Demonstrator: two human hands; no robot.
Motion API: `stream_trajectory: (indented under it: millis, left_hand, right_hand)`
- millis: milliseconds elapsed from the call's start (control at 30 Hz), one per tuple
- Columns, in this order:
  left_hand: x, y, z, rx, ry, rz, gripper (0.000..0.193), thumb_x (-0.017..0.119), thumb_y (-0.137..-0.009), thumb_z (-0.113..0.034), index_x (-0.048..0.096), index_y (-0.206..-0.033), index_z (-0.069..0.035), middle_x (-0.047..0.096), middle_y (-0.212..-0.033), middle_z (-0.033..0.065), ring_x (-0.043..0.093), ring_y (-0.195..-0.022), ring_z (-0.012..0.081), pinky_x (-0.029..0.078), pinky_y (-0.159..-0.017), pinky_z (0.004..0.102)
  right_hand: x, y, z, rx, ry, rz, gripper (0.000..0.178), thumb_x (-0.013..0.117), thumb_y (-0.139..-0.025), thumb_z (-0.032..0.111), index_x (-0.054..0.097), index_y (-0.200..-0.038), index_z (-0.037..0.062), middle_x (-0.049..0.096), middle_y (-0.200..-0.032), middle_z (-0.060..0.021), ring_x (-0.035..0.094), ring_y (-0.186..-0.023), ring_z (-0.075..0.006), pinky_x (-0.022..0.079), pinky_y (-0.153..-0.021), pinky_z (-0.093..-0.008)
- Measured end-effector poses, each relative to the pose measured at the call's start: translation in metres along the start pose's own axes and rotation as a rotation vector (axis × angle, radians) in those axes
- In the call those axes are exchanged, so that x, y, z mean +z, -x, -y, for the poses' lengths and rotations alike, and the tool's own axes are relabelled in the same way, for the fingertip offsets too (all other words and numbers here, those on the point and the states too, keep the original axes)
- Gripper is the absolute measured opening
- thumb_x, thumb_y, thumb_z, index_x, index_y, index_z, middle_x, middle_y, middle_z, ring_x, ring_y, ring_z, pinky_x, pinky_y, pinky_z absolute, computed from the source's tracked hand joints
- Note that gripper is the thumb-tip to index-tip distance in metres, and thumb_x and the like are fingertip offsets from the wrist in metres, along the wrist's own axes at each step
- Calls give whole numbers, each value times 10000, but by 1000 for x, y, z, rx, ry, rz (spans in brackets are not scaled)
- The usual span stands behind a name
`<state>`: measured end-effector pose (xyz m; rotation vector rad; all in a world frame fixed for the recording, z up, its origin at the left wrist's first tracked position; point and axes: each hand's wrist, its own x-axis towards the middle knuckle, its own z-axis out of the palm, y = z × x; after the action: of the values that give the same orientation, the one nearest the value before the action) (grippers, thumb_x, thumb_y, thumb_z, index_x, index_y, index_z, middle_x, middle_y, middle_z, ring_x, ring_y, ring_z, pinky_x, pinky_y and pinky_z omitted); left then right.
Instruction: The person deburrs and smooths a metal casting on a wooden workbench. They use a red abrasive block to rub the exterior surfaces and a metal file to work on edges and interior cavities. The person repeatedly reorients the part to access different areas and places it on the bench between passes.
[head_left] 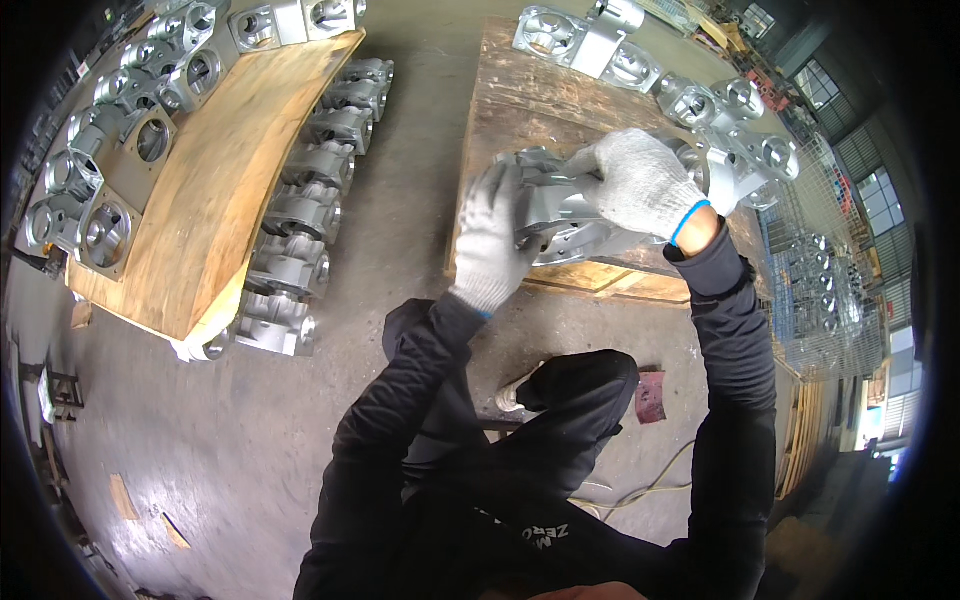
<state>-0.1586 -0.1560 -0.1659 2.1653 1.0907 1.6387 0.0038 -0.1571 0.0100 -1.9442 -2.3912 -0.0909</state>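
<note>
A silvery metal casting (560, 208) with rounded openings lies at the near edge of the wooden table, right in front of me. My left hand (490, 238), in a whitish knit glove, holds its left side, fingers running up along it and thumb toward the near side. Over the casting's top right, my right hand (640, 185), gloved alike with a blue cuff edge, is closed with fingertips curled down against the metal. Whatever the right fingers pinch is hidden beneath them.
More castings (630, 65) stand along the table's far and right edges. To the left, a plywood sheet (215, 190) bears a row of castings, with others stacked beneath. A wire mesh cage (825, 290) stands right. On the floor lie a dark red piece (650, 397) and a hose (650, 490).
</note>
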Motion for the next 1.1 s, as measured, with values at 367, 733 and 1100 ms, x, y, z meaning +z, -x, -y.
stream_trajectory:
  millis: [367, 733, 1100]
  left_hand:
    - [40, 32, 28, -464, 21, 269, 858, 695, -752, -13, 327, -1526, 35, 655, -1123, 308, 686, -971, 472, 575, -818, 524]
    - [31, 23, 28, -470, 14, 334, 675, 719, -809, -71, 408, -1396, 46, 688, -1049, 309, 702, -946, 476, 583, -824, 536]
    - [25, 7, 37, -509, 48, 363, 702, 701, -801, -51, 424, -1440, 36, 703, -1047, 300, 692, -1027, 470, 569, -880, 524]
  right_hand:
    - [12, -20, 41, 289, -338, -84, 359, 595, -900, 301, 775, -846, -4, 730, -861, -257, 733, -890, -413, 580, -870, -487]
    - [31, -46, 40, -105, 2, -119, 274, 605, -862, 254, 796, -858, 57, 744, -907, -224, 731, -925, -400, 582, -870, -476]
    - [10, -80, 34, -180, -13, 131, 307, 658, -779, 180, 824, -1024, 94, 762, -1035, -207, 740, -975, -381, 596, -890, -453]
